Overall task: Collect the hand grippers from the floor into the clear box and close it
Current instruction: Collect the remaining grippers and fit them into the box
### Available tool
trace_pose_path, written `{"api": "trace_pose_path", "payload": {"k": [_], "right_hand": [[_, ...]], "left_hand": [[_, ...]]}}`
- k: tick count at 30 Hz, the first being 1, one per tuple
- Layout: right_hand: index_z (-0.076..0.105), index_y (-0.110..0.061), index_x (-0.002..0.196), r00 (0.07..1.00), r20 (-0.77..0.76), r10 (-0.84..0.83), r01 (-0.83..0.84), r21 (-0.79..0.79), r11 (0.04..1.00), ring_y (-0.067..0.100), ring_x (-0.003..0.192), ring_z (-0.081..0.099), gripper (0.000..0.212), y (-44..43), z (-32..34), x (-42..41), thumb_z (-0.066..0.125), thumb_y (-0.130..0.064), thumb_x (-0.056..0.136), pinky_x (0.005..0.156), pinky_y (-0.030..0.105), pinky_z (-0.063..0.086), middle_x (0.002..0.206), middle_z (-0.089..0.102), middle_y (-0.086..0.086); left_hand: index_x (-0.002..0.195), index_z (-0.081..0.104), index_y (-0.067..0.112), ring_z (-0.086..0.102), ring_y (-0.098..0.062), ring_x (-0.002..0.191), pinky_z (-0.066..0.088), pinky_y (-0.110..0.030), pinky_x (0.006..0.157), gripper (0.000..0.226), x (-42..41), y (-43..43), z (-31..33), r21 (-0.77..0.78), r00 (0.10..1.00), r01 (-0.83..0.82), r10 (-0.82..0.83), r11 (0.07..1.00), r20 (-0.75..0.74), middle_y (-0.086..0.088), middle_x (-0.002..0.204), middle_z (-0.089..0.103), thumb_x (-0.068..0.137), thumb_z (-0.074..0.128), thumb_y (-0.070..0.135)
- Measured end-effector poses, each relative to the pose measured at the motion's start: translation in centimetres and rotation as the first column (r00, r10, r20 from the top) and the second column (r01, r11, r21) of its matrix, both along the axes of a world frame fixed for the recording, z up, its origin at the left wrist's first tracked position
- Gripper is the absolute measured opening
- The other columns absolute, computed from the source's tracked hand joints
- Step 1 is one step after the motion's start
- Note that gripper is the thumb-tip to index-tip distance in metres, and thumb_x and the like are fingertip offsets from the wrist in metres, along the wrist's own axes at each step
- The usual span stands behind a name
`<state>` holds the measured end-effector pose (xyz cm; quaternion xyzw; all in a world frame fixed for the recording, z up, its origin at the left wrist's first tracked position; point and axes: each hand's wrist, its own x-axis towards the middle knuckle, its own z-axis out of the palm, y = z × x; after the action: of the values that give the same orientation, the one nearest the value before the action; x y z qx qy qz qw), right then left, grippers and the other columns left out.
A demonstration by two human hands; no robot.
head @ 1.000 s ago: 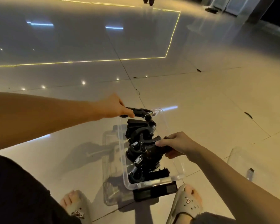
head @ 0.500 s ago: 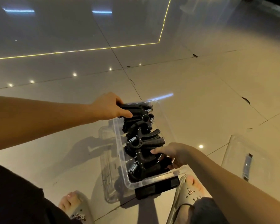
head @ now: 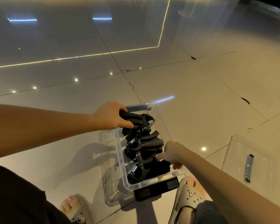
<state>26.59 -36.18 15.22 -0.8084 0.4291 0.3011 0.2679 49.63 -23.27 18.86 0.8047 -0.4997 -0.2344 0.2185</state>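
Observation:
The clear box (head: 166,125) stands on the tiled floor between my feet, with a black latch on its near end. Several black hand grippers (head: 141,152) with silver springs are piled inside it. My left hand (head: 111,116) grips the handle of one black hand gripper (head: 137,118) at the far end of the box, low over the pile. My right hand (head: 170,153) reaches into the near right part of the box, fingers curled against the grippers there; whether it holds one is hidden.
The clear lid (head: 249,159) with a black latch lies on the floor to the right. My two sandalled feet (head: 190,194) stand close to the box's near end. Glossy tiles with a thin yellow light line (head: 81,56) stretch ahead.
My left hand has lowered its gripper from above the box's far rim down onto the pile. My right hand has slid nearer, along the right side of the pile.

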Motion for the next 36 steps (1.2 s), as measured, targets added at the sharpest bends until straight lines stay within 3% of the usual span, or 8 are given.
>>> {"api": "trace_pose_path", "payload": {"k": [3, 5, 9, 14, 24, 27, 33, 36], "right_hand": [[0.065, 0.001, 0.09, 0.973, 0.205, -0.105, 0.098, 0.046, 0.994, 0.026, 0.057, 0.07, 0.024, -1.7, 1.3, 0.3, 0.064, -0.023, 0.095, 0.051, 0.03, 0.057, 0.075, 0.071, 0.015], [0.066, 0.001, 0.102, 0.849, 0.426, -0.314, 0.219, 0.258, 0.941, 0.023, 0.059, 0.067, 0.017, -2.7, 2.2, 0.6, 0.064, -0.015, 0.096, 0.053, 0.03, 0.055, 0.083, 0.07, 0.018], [0.06, -0.002, 0.112, 0.482, 0.431, -0.763, 0.244, 0.771, 0.589, 0.032, 0.081, 0.068, 0.035, -3.9, 3.9, 1.7, 0.057, -0.035, 0.101, 0.071, 0.041, 0.057, 0.094, 0.068, 0.02], [0.064, -0.004, 0.109, 0.356, 0.503, -0.788, 0.243, 0.764, 0.598, 0.032, 0.083, 0.07, 0.023, -4.0, 5.1, 3.9, 0.062, -0.024, 0.1, 0.074, 0.044, 0.062, 0.096, 0.067, 0.02], [0.062, -0.004, 0.117, 0.309, 0.737, -0.601, 0.344, 0.503, 0.793, 0.02, 0.059, 0.071, 0.027, -3.9, 6.5, 4.6, 0.07, -0.008, 0.092, 0.057, 0.032, 0.06, 0.091, 0.071, 0.017], [0.064, -0.004, 0.115, 0.374, 0.745, -0.552, 0.286, 0.473, 0.833, 0.022, 0.063, 0.069, 0.027, -3.2, 6.7, 5.0, 0.073, -0.01, 0.091, 0.066, 0.042, 0.062, 0.09, 0.072, 0.017], [0.072, -0.027, 0.108, 0.488, 0.795, -0.361, 0.042, 0.392, 0.919, 0.016, 0.075, 0.07, 0.016, -2.4, 7.4, 5.6, 0.07, -0.02, 0.094, 0.067, 0.024, 0.057, 0.086, 0.077, 0.001], [0.071, -0.019, 0.107, 0.451, 0.795, -0.406, 0.115, 0.399, 0.91, 0.015, 0.069, 0.066, 0.016, -2.6, 6.9, 5.7, 0.074, -0.022, 0.091, 0.063, 0.024, 0.055, 0.081, 0.075, 0.004]], "left_hand": [[0.108, 0.071, 0.019, 0.065, -0.009, 0.075, 0.054, -0.025, 0.071, 0.042, -0.2, 0.0, 0.0, -0.03, 1.0, 0.0, 0.0, 1.0, -0.001, 0.006, 0.082, 0.069, 0.077, 0.081, 0.045], [0.108, 0.071, 0.018, 0.066, -0.01, 0.077, 0.057, -0.029, 0.074, 0.043, -0.4, -0.1, 0.0, -0.04, 1.0, 0.006, -0.007, 0.999, -0.024, 0.005, 0.084, 0.07, 0.076, 0.081, 0.045], [0.112, 0.069, 0.019, 0.068, -0.011, 0.085, 0.058, -0.032, 0.083, 0.042, -0.9, -0.6, 0.7, -0.111, 0.987, -0.04, 0.022, 0.993, -0.16, 0.005, 0.09, 0.071, 0.077, 0.082, 0.04], [0.114, 0.067, 0.019, 0.067, -0.008, 0.091, 0.056, -0.024, 0.084, 0.043, -1.1, -1.3, 1.9, -0.212, 0.981, -0.058, 0.017, 0.975, -0.192, 0.005, 0.099, 0.07, 0.078, 0.083, 0.036], [0.125, 0.061, 0.023, 0.059, -0.008, 0.108, 0.05, -0.029, 0.094, 0.044, 0.3, -2.6, 2.3, -0.164, 0.998, 0.013, -0.023, 0.986, -0.062, 0.007, 0.12, 0.063, 0.088, 0.069, 0.046], [0.132, 0.06, 0.02, 0.06, -0.009, 0.106, 0.044, -0.016, 0.078, 0.043, 0.3, -3.2, 2.6, -0.169, 0.979, -0.082, 0.047, 0.982, -0.199, 0.007, 0.116, 0.064, 0.094, 0.063, 0.041], [0.118, 0.071, 0.02, 0.068, -0.014, 0.082, 0.057, -0.028, 0.076, 0.027, 0.0, -3.9, 3.6, -0.121, 0.932, -0.014, -0.031, 0.992, -0.361, 0.001, 0.095, 0.073, 0.097, 0.061, 0.035], [0.108, 0.072, 0.015, 0.064, -0.01, 0.071, 0.054, -0.017, 0.063, 0.02, -0.2, -4.2, 3.9, -0.101, 0.92, -0.039, -0.004, 0.994, -0.393, -0.003, 0.085, 0.072, 0.098, 0.06, 0.028]]}}
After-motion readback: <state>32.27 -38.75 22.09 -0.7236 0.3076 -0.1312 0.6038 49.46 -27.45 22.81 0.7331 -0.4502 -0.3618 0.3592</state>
